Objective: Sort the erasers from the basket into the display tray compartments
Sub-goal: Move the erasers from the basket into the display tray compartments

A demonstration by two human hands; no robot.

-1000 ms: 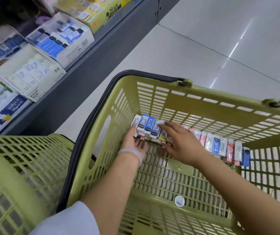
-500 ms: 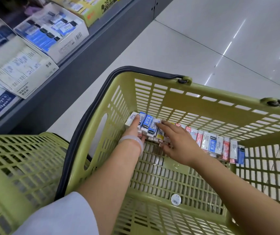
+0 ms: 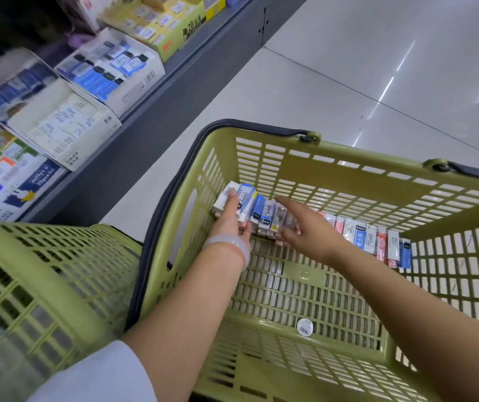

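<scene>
A person reaches both arms into a green shopping basket [image 3: 348, 181] standing on a shop floor, where a row of boxed erasers [image 3: 360, 236] lines the foot of its far wall. The left hand [image 3: 229, 224] grips a bundle of blue-and-white erasers [image 3: 250, 206] in the far left corner, while the right hand [image 3: 305, 230], fingers outstretched, presses against the bundle's other end. Display trays [image 3: 110, 71] of stationery sit on the shelf at left.
</scene>
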